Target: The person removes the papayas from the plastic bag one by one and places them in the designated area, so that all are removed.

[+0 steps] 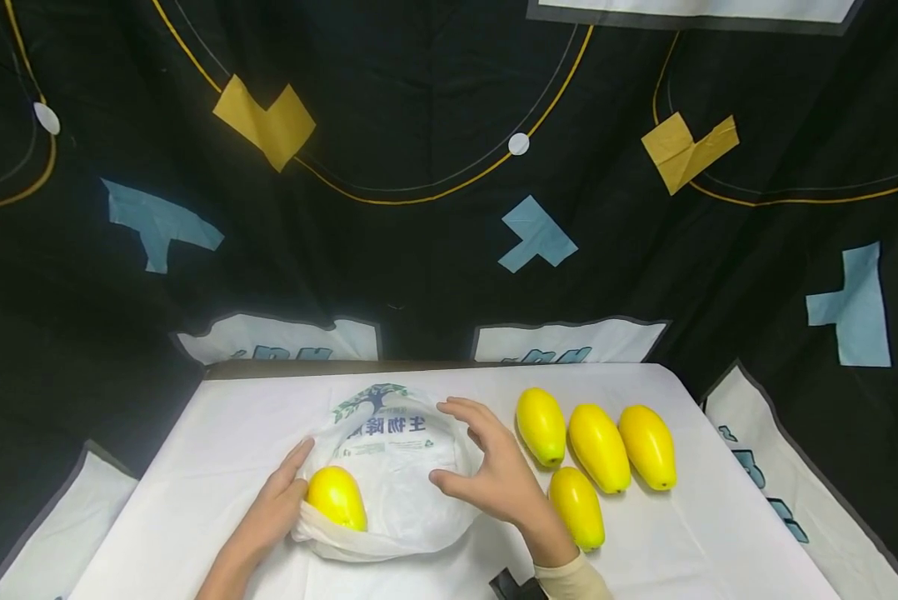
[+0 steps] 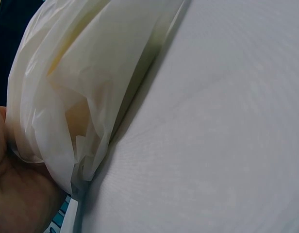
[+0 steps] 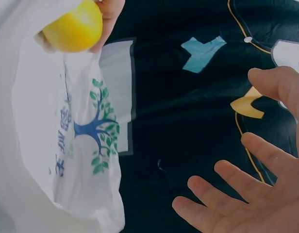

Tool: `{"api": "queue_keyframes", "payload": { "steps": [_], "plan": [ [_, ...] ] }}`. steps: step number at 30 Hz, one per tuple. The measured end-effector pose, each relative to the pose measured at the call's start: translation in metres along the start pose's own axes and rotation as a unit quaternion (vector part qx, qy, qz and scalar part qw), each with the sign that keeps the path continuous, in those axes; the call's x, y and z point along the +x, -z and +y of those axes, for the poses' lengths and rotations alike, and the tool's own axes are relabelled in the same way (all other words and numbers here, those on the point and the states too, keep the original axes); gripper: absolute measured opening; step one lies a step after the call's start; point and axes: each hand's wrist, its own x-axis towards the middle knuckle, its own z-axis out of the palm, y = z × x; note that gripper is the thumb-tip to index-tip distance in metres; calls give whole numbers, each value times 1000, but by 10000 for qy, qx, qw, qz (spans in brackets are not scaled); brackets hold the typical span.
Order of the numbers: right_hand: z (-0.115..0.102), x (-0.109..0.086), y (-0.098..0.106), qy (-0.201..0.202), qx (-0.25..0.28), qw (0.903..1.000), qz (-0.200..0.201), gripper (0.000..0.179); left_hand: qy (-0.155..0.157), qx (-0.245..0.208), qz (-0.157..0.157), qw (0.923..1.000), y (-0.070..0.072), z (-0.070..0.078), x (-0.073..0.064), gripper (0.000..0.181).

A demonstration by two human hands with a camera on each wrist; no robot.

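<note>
A white plastic bag (image 1: 411, 500) with a printed tree and blue lettering lies with its mouth open towards me. Inside its near left part sits one yellow oval fruit (image 1: 335, 497), shaped like a mango or small papaya. My left hand (image 1: 269, 508) holds the bag's left edge beside that fruit; the bag hides some of its fingers. In the left wrist view the palm (image 2: 23, 199) lies against the bag's crumpled side. My right hand (image 1: 494, 467) is spread at the bag's right side, holding nothing. Its separated fingers show in the right wrist view, apart from the bag (image 3: 86, 194).
Right of the bag, several more yellow fruits (image 1: 599, 448) lie on the white-covered table (image 1: 719, 533); one (image 1: 577, 507) is close by my right forearm. A dark patterned cloth (image 1: 419, 275) hangs behind the table. Near my right sleeve shows a small black object (image 1: 515, 585).
</note>
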Motion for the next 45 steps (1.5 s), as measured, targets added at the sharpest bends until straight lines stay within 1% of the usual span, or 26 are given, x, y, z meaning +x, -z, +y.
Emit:
{"api": "queue_keyframes", "payload": {
  "steps": [5,10,12,16,26,28,35,45],
  "plan": [
    [1,5,-11,-36,122,9999,-54,71,-32,31,18,10000,0,-1,0,63],
    [4,9,-19,81,208,9997,-28,70,-84,-22,-1,10000,0,-1,0,62],
    [5,11,-22,152,184,9997,-12,71,-145,-64,-6,9999,1,-1,0,62],
    [8,16,-28,203,84,9998,-20,70,-160,-142,-44,9998,1,-1,0,61],
    [15,29,-52,214,26,9997,-137,66,18,-144,-96,9998,2,0,0,61],
    [16,30,-58,197,52,9996,-197,66,22,-129,-93,9999,2,0,0,61],
    [19,30,-80,342,67,9985,-418,62,29,-132,-74,9999,1,1,1,61],
    [25,29,-107,121,78,9979,-633,60,49,-172,-91,9998,1,0,1,61]
  ]
}}
